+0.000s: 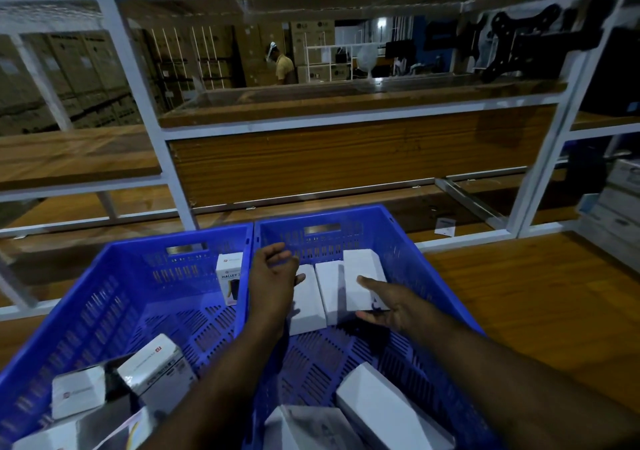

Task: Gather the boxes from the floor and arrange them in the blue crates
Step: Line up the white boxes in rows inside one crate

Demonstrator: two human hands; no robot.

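Two blue crates stand side by side, the left crate (104, 311) and the right crate (426, 269). Three white boxes stand in a row at the right crate's far end. My right hand (391, 306) grips the rightmost white box (363, 269), thumb on top and fingers under its near end. My left hand (273, 276) hovers with loosely curled fingers over the leftmost box (306, 311), holding nothing. Two more white boxes (384, 408) lie at the right crate's near end. In the left crate, a box marked HALLEY (228, 276) stands upright and several boxes (156, 373) lie in a heap.
A white metal rack with wooden shelves (311, 159) rises just behind the crates. A small paper slip (445, 226) lies on the bottom shelf. Stacked cartons (620, 204) sit at the far right, wooden floor (519, 294) to the right. A person stands far behind the rack.
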